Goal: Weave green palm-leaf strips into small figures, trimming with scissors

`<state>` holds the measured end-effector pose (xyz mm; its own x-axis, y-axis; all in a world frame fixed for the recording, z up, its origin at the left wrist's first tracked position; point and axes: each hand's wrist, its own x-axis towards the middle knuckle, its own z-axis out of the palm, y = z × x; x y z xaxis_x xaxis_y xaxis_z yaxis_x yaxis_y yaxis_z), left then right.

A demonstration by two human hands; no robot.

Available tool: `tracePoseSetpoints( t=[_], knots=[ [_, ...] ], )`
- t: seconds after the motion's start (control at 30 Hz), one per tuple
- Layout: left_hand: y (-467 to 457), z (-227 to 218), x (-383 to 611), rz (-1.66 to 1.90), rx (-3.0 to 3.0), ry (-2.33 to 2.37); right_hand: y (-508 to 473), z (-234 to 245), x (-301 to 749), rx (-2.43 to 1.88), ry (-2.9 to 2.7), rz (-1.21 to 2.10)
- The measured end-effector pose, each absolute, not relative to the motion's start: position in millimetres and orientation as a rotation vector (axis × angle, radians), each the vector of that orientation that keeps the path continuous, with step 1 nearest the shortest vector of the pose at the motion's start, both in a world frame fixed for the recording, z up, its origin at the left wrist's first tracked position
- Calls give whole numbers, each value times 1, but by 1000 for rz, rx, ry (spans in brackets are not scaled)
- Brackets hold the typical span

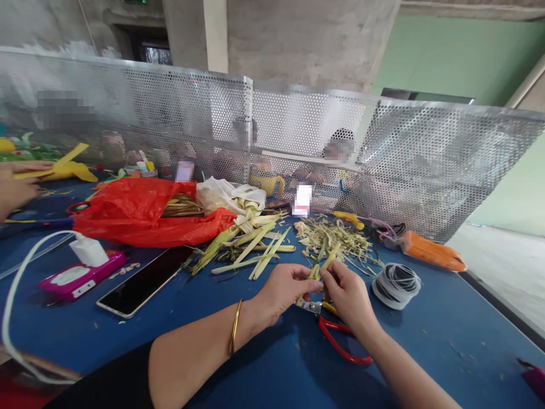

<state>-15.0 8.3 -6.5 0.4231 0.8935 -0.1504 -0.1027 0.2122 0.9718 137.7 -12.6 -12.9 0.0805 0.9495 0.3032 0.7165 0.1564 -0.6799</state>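
Note:
My left hand [289,289] pinches a small bundle of pale yellow-green plant strips [315,271]. My right hand [346,287] meets it there, thumb and fingers closed on the upper part of the same strips. Beneath both hands lie red-handled scissors [347,341], their blades partly covered. Just beyond the hands spreads a heap of thin shredded trimmings [340,238]. Longer flat strips and stalks [255,250] lie to its left. A spool of grey-white cord [395,286] stands to the right of my right hand.
A red plastic bag [136,210], white bag [230,196], phone [145,281] and magenta power strip [83,275] with a white plug occupy the left. An orange packet [432,251] sits right. A perforated metal screen [306,125] bounds the back. Another person's hand [17,184] holds yellow material.

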Motion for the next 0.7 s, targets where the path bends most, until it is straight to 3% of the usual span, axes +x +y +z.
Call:
tracePoseSetpoints(
  t=[0.13,0.33,0.5,0.6,0.7],
  knots=[
    [13,-8,-16,904,1021,942,-16,-5,137,-1520,-1796,257],
    [22,-6,-21,901,819,957,-19,6,142,-1259,-2224,-592],
    [20,-5,-21,897,773,956,-26,8,138,-1243,-2328,-965],
    [20,-5,-20,915,772,955,-29,3,132,-1273,-2295,-863],
    [20,-4,-21,918,752,961,-29,-9,123,-1448,-2076,-238]
  ],
)
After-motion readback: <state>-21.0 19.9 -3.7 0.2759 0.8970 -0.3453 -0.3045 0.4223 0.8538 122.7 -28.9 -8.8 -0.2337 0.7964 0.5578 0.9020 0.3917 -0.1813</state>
